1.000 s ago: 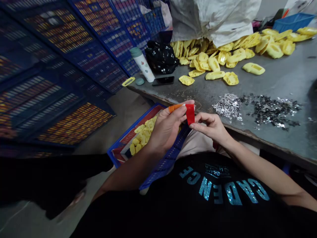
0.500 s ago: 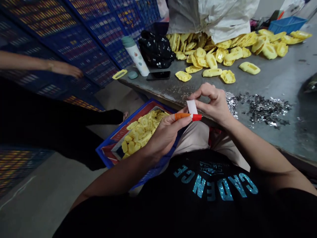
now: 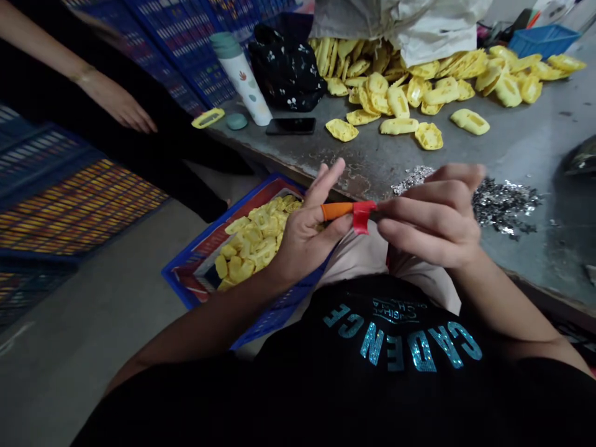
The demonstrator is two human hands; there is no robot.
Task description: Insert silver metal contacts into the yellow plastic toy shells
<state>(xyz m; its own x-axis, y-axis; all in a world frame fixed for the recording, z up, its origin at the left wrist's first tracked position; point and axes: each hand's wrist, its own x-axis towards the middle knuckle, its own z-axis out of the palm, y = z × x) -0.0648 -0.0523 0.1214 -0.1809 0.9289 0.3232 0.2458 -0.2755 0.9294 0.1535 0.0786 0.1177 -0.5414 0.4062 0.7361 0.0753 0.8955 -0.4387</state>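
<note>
My left hand (image 3: 307,233) is in front of my lap, its fingers apart. An orange cover (image 3: 337,211) sits around its index finger. Red tape (image 3: 361,218) is around that finger's tip, with a loose flap curling down beside my left thumb. My right hand (image 3: 433,217) comes from the right, fingers bent together, their tips at the tape's outer end. The right fingertips partly hide where they meet it. Below my left forearm, a blue crate (image 3: 177,282) holds yellow plastic shells (image 3: 254,239).
More yellow shells (image 3: 431,93) are heaped on the grey table (image 3: 526,149) by a white sack (image 3: 435,31). Small silvery pieces (image 3: 505,202) lie near my right hand. A phone (image 3: 291,126), a tumbler (image 3: 242,81) and a black bag (image 3: 286,71) stand further left. Another person's hand (image 3: 118,102) hangs at left.
The white strip held between my hands is gone from view. The red piece now has a flap hanging down. My right hand has shifted right and its fingers have turned.
</note>
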